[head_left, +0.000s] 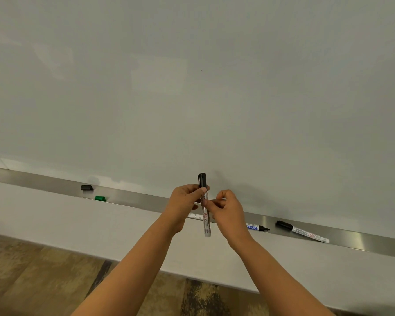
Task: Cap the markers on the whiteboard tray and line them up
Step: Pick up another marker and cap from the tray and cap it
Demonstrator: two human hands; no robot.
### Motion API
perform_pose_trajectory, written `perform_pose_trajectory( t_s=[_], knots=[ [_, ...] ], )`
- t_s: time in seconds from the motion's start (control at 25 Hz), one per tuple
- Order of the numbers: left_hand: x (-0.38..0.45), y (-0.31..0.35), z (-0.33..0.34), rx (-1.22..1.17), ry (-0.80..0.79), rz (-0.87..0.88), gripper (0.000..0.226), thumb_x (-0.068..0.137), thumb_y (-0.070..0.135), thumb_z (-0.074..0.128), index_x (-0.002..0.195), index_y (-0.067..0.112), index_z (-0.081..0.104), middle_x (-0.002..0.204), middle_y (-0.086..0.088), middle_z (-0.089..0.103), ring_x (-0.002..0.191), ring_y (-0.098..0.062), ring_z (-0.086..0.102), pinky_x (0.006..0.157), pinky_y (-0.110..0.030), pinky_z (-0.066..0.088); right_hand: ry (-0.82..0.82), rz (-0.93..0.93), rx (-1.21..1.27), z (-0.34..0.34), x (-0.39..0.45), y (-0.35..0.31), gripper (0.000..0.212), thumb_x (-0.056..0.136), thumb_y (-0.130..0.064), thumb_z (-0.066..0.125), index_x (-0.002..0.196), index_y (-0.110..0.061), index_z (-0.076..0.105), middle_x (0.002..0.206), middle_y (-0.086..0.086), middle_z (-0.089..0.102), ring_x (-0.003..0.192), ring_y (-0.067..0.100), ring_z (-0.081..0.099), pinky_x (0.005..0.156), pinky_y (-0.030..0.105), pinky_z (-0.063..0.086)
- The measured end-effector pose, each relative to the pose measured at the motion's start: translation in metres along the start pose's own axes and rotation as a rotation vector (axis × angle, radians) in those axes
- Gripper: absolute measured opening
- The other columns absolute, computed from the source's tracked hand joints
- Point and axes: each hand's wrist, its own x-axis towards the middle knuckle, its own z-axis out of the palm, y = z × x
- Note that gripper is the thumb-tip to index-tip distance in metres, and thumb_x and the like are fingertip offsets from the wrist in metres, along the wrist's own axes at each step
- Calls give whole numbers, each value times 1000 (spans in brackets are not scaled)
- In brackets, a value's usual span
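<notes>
Pale whiteboard (192, 87) fills the background, with a steel tray (43, 179) running along its lower edge. Just in front of it, the left hand (183, 204) has its grip pinched around the upper part of a black marker (206, 215), right below the black cap (202, 180), holding it upright, probably so the cap can be pushed straight down. The right hand (228, 210) has its fingertips pressed together on the barrel at mid-length, seemingly to steady it; the cap looks seated or nearly so, though I cannot tell whether it has clicked home. Farther out, behind the hands, another marker (195, 216) lies partly hidden on the tray. To the right lie an uncapped marker (257, 228), its tip bare, and a capped marker (302, 231) lying askew. Well to the left sit a loose black cap (87, 188) and a loose green cap (100, 198), so capping and lining up are likely unfinished.
</notes>
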Motion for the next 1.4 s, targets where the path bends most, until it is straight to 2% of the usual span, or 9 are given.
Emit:
perform_pose_trajectory(
  t_s=[0.12, 0.32, 0.52, 0.68, 0.88, 0.96, 1.08, 1.2, 1.4],
  knots=[
    [0, 2, 1, 15, 74, 47, 20, 88, 15, 57, 102, 7, 70, 79, 0, 65, 74, -13, 58, 66, -22, 44, -31, 16, -26, 0, -2, 2, 29, 83, -23, 67, 74, -27, 40, 77, 2, 65, 65, 7, 59, 58, 16, 40],
    [5, 8, -4, -12, 164, 71, 21, 87, 15, 59, 103, 5, 70, 76, -1, 63, 68, -13, 53, 66, -22, 45, -164, 57, -40, 2, -10, 10, 15, 87, -21, 63, 94, -21, 50, 83, -6, 65, 67, -1, 61, 67, 18, 49],
    [0, 10, 1, -132, 93, 53, 16, 91, 18, 54, 86, 18, 69, 85, -5, 64, 79, -18, 57, 82, -33, 49, -178, 48, -11, 1, -10, 9, 7, 88, -18, 61, 95, -18, 58, 90, 1, 67, 73, 5, 63, 62, 14, 50],
    [1, 15, 1, -325, -21, -17, 36, 97, 33, 36, 91, 12, 64, 74, -6, 65, 71, -20, 62, 74, -31, 51, -163, 50, 37, 0, -9, 8, 4, 88, -18, 61, 91, -18, 61, 90, 3, 68, 75, 10, 63, 65, 19, 54],
    [6, 14, 5, -288, -51, 102, 27, 97, 22, 40, 97, 11, 64, 61, 2, 54, 56, -13, 50, 69, -26, 50, -172, 43, 78, -1, -8, 8, 7, 86, -22, 63, 80, -24, 62, 80, -4, 69, 70, 5, 68, 57, 12, 54],
    [9, 14, 3, -318, -47, 105, 27, 98, 22, 38, 95, 12, 63, 57, 5, 51, 48, -9, 46, 61, -24, 52, -155, 57, 91, -9, -7, 12, 7, 88, -24, 60, 82, -23, 64, 82, -4, 70, 72, 5, 67, 62, 14, 54],
    [12, 15, -7, -415, -98, 25, 29, 98, 24, 33, 89, 13, 59, 55, 6, 47, 42, -8, 40, 49, -23, 41, -30, 138, 208, -34, -3, 21, 11, 91, -24, 56, 87, -18, 64, 87, 1, 69, 78, 13, 64, 68, 23, 52],
    [14, 17, -16, -446, -170, -94, 33, 91, 34, 29, 77, 14, 52, 53, 4, 45, 42, -11, 39, 53, -27, 32, 104, 213, 309, -60, 0, 28, 15, 94, -23, 52, 87, -17, 63, 88, 2, 68, 77, 14, 62, 66, 25, 51],
    [16, 20, -14, -340, -165, -213, 63, 76, 74, 36, 56, 15, 46, 48, 1, 40, 44, -15, 34, 55, -29, 31, 161, 217, 365, -73, 6, 26, 16, 94, -25, 49, 87, -18, 62, 85, -1, 68, 77, 14, 62, 70, 27, 50]
  ],
)
